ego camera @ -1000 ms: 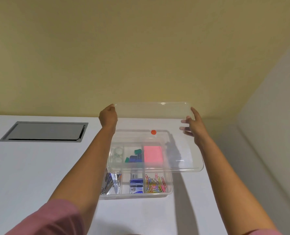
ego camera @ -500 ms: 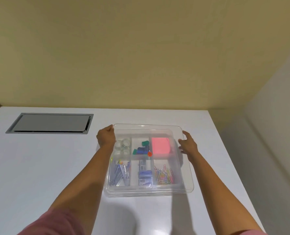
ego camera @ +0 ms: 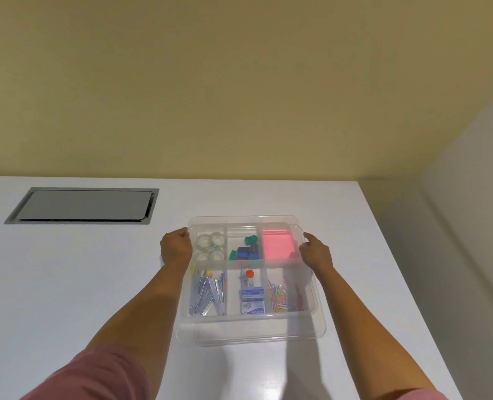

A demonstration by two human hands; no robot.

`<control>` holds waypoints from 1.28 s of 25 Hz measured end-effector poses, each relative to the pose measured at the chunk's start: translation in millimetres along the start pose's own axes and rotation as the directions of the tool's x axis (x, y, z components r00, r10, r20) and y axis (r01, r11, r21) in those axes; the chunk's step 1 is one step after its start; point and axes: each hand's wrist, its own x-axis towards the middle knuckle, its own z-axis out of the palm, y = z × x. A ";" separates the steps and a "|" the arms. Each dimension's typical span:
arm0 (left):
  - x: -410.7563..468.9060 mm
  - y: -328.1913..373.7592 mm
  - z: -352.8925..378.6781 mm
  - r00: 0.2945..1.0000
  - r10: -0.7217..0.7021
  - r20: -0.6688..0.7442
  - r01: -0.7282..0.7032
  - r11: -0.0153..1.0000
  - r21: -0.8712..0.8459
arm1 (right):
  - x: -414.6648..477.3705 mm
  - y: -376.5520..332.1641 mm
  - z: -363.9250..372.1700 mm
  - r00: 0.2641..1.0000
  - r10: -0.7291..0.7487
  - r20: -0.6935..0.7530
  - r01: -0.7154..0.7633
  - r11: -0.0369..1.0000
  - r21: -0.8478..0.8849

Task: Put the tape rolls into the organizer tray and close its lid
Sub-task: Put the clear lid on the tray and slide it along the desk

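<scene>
Left grip and right grip clasp clear lid by far corners, over organizer tray on counter; tape rolls in far-left compartment.

No text legible anywhere; two blue-and-white staple boxes in the near middle compartment of the organizer tray carry printed lines, too small and blurred to read; a round red sticker on the clear lid above them shows no lettering; no brand, number or sign readable.
</scene>
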 end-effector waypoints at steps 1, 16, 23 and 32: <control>2.1 -0.3 1.3 1.000 -0.008 -0.001 0.008 1.000 0.004 | 2.2 -0.3 0.5 1.000 0.006 -0.001 -0.006 1.000 0.017; 39.1 10.4 31.9 0.999 -0.029 -0.036 0.029 1.000 0.005 | 53.2 -19.7 4.5 0.979 0.204 -0.024 -0.166 0.857 0.487; 42.3 12.0 42.3 0.993 -0.087 -0.085 0.076 0.990 -0.122 | 66.1 -30.2 14.2 0.944 0.327 -0.046 -0.233 0.758 0.610; 47.4 11.0 45.6 0.982 -0.177 -0.059 0.163 0.967 -0.194 | 80.1 -32.7 15.0 0.871 0.490 0.033 -0.391 0.652 0.650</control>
